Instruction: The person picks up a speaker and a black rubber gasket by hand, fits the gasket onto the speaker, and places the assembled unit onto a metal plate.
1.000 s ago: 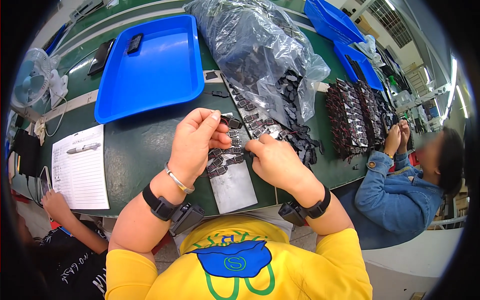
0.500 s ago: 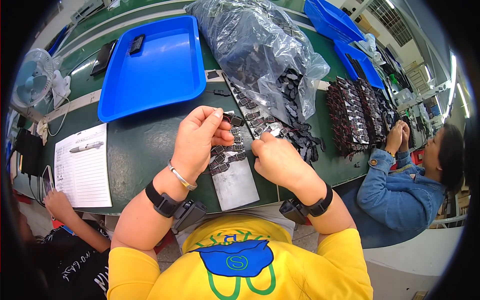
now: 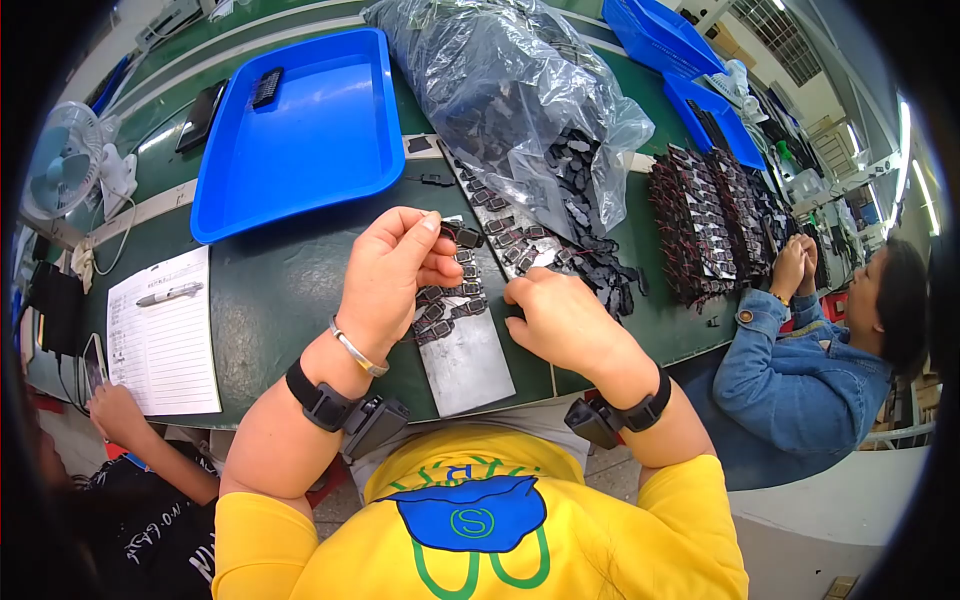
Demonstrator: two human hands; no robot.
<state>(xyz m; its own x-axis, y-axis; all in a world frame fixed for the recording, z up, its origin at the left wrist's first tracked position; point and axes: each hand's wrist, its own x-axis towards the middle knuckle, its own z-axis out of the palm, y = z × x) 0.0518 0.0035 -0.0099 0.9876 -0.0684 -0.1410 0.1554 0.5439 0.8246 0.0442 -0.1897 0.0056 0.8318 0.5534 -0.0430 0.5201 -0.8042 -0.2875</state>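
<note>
Left hand (image 3: 392,275) pinches a small black plastic clip (image 3: 466,237) between thumb and forefinger, raised just above the grey metal plate (image 3: 466,360) on the green counter (image 3: 280,285). Right hand (image 3: 560,318) lies curled on the plate's edge, fingertips hidden; what it grips, I cannot tell.

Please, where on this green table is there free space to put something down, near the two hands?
The blue tray is nearly bare inside; only a small dark part lies in its far corner. Bare green table lies between the tray, the paper form and the left hand. Right of the metal plate, around the plastic bag and right hand, black parts crowd it.
</note>
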